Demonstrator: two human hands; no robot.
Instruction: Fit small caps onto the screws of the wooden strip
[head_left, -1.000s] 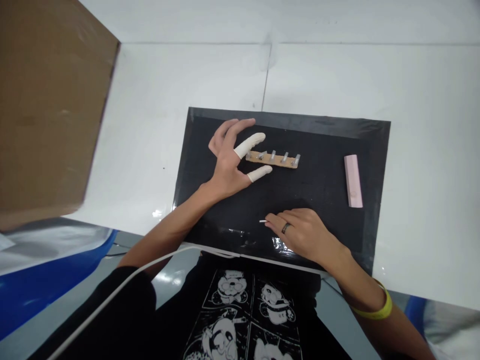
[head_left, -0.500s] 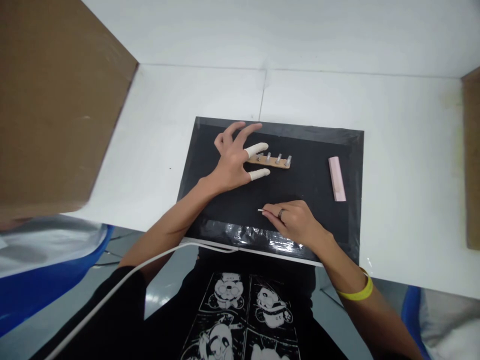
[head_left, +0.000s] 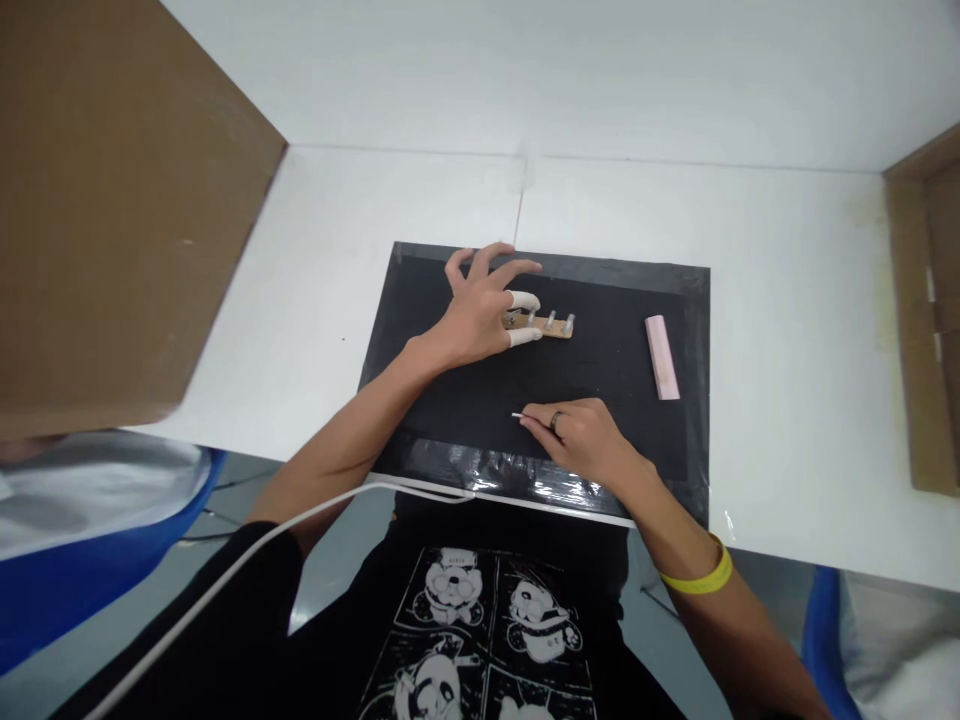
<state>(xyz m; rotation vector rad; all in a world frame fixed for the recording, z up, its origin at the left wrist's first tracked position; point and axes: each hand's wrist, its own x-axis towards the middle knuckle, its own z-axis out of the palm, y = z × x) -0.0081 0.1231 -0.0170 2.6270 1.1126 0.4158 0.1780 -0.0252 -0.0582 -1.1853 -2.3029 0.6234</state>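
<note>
A small tan wooden strip (head_left: 559, 332) carries a row of several short, clear upright pieces and lies on a black mat (head_left: 450, 400). My left hand (head_left: 478, 315) is at the strip's left end, thumb and index finger in white finger cots. Those two fingertips close in on the strip's edges around one clear piece; the other fingers are raised and spread. The strip's left end is partly hidden under the hand. Nearer to me, my right hand (head_left: 589, 438) pinches a thin white stick (head_left: 517, 415), its tip pointing left. Most of the stick is hidden by the fingers.
A pink bar-shaped object (head_left: 662, 358) lies on the mat's right side. The mat rests on a white table (head_left: 787, 400). Cardboard (head_left: 127, 220) stands at the left, and a cardboard box (head_left: 922, 330) at the right. A white cable (head_left: 300, 518) crosses my left arm.
My left thumb and index finger have moved closer together at the wooden strip, around a clear piece. My right hand keeps the white stick nearly in place. The view has shifted slightly.
</note>
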